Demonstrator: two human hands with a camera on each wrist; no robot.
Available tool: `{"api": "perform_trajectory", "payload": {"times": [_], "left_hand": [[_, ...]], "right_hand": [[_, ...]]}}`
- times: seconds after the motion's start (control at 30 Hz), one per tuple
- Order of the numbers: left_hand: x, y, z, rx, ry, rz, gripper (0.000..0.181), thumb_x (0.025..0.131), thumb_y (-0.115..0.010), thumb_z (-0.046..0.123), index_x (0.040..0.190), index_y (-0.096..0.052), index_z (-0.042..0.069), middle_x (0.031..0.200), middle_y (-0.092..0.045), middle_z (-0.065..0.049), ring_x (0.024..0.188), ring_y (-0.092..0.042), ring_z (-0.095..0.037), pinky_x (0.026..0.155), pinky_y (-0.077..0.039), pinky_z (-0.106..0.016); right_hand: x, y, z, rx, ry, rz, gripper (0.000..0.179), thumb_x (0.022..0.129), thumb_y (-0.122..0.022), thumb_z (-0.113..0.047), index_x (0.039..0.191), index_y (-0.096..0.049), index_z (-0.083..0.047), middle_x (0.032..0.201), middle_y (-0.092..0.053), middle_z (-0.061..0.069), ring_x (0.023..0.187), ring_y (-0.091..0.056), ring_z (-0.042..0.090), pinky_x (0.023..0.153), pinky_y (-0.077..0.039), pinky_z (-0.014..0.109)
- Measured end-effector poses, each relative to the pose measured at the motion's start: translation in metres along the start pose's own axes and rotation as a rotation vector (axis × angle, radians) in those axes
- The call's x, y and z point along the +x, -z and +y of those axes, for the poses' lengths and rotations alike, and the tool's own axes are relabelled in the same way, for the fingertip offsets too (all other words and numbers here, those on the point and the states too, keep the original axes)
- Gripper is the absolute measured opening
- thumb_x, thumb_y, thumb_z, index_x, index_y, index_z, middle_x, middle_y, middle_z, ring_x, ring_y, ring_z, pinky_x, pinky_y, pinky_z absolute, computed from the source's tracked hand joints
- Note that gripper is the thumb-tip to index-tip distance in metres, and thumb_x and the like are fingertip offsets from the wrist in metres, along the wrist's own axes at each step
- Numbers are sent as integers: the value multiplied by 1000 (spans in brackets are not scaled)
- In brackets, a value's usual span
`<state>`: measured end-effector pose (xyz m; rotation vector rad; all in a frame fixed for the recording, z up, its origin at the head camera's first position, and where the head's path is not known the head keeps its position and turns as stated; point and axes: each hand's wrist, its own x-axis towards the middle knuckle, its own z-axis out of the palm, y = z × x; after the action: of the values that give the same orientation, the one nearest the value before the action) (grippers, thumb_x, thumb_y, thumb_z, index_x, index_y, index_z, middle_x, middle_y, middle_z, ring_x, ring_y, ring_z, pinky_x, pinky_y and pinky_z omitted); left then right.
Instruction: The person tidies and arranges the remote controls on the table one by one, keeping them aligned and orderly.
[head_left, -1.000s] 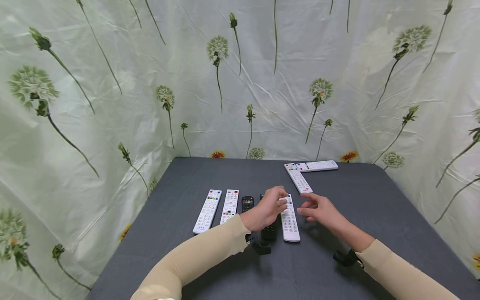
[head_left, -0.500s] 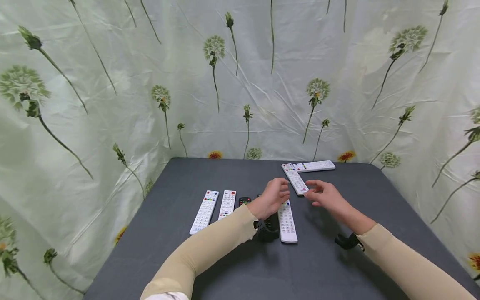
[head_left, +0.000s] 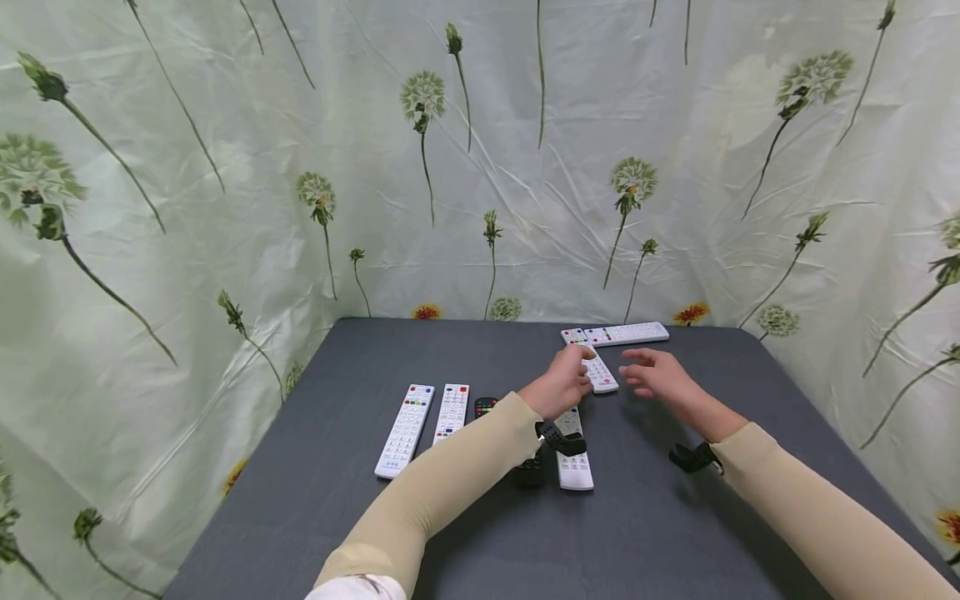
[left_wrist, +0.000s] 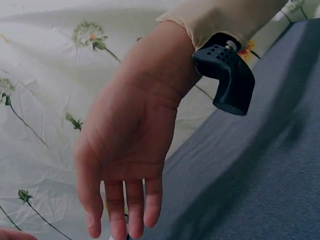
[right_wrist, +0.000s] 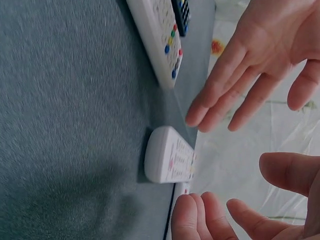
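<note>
My left hand [head_left: 561, 385] hovers over the table with its fingers relaxed, at the left side of a slanted white remote control [head_left: 602, 377]. In the left wrist view its fingers [left_wrist: 134, 205] hang nearly straight, and the palm holds nothing. My right hand [head_left: 662, 385] is held just right of that same remote, fingers loosely bent with nothing between them. In the right wrist view the slanted remote [right_wrist: 172, 157] lies flat, both hands apart from it. Under my left wrist lies another white remote [head_left: 576, 473], partly covered, beside a black remote [head_left: 529, 473] mostly hidden.
Behind the slanted remote, a white remote [head_left: 628, 334] lies crosswise near the back edge of the dark table [head_left: 450, 350]. To the left are two white remotes, the outer [head_left: 405, 433] and inner [head_left: 452, 410], plus a black remote [head_left: 484, 406]. A flowered curtain [head_left: 360, 142] hangs behind.
My left hand has moved forward and right, from over the row of remotes to the slanted one. My right hand has shifted slightly forward and right. The remotes stay put.
</note>
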<state>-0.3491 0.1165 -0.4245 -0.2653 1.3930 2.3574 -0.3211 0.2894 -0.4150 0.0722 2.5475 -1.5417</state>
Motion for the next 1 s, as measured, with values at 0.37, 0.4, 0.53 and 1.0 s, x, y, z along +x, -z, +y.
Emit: {"api": "perform_trajectory", "payload": {"times": [0.37,0.4,0.53,1.0], "left_hand": [[23,-10,-9,6,39,41,21,81,-49,-1,102,-52,0,129,-51,-25,90,-46,-26,84,-35,-30],[25,-9,-9,24,41,51,14,81,-49,-2,95,-51,3,120,-55,-23,79,-41,-23,74,-31,-28],[31,-7,-9,88,47,78,14,83,-50,-5,86,-46,8,92,-48,-11,63,-22,-18,60,-18,-29],[27,-18,-11,228,-19,198,39,75,-54,-13,112,-56,-3,109,-48,-8,90,-39,-26,70,-31,-33]], "right_hand": [[28,6,19,-19,-84,-7,62,103,-55,-23,153,-32,5,148,-42,30,127,-49,41,95,-51,45],[30,6,20,-21,-92,-11,63,102,-56,-23,153,-32,5,147,-43,30,126,-50,40,94,-52,44],[38,6,27,-6,-110,-42,63,102,-56,-20,153,-30,7,143,-46,29,117,-56,34,89,-55,40],[52,-10,31,59,-75,-100,60,94,-67,-5,146,-41,11,114,-63,15,85,-61,14,78,-57,29]]}}
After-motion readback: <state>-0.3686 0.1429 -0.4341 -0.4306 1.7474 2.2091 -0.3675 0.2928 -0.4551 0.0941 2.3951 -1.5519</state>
